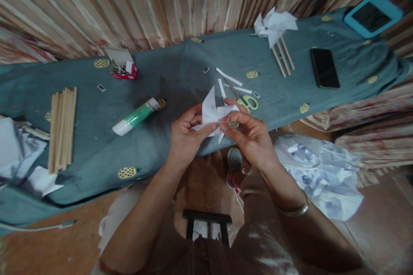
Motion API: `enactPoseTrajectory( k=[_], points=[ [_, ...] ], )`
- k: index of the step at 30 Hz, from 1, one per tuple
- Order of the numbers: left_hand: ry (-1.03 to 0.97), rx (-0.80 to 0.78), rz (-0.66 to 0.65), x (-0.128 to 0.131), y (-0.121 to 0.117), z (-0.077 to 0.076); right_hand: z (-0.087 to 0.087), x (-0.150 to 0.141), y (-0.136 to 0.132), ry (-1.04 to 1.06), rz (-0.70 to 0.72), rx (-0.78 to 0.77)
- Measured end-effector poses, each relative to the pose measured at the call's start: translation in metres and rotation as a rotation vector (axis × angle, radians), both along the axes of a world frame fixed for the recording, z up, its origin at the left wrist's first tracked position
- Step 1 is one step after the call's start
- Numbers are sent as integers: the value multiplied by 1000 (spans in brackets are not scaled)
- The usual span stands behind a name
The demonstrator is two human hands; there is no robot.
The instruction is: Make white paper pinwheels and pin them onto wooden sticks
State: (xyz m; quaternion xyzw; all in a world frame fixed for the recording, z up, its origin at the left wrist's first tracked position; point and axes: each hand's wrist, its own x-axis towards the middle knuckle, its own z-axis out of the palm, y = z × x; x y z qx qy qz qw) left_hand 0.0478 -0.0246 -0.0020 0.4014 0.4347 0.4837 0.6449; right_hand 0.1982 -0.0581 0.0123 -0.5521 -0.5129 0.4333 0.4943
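Note:
Between my two hands, over the table's front edge, is a white paper pinwheel [210, 109] with folded blades. My left hand [189, 133] grips its left side, the thumb pressed close to the centre. My right hand [250, 133] pinches at the centre, where a tiny pin-like piece seems to sit between finger and thumb; it is too small to make out. Just behind my right hand lie scissors [248, 102] with pale green handles, beside several white paper strips [229, 76]. A green and white glue stick [136, 116] rests to the left of my left hand.
Several wooden sticks [63, 129] lie at the left near white paper pieces [16, 146]. A small red box [124, 71] holds metal pins. Finished-looking pinwheels [274, 25] on sticks, a phone [325, 68] and a blue-framed device [372, 15] lie right. A bag of paper scraps [319, 176] stands below.

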Motion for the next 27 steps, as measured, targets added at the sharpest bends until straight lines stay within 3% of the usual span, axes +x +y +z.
enactPoseTrajectory(
  k=[16,27],
  points=[
    [27,110,-9,-4,2,-8,-14,-6,3,136,-30,-102],
    [-53,15,21,-7,2,-8,-10,-12,8,249,-26,-124]
  ],
)
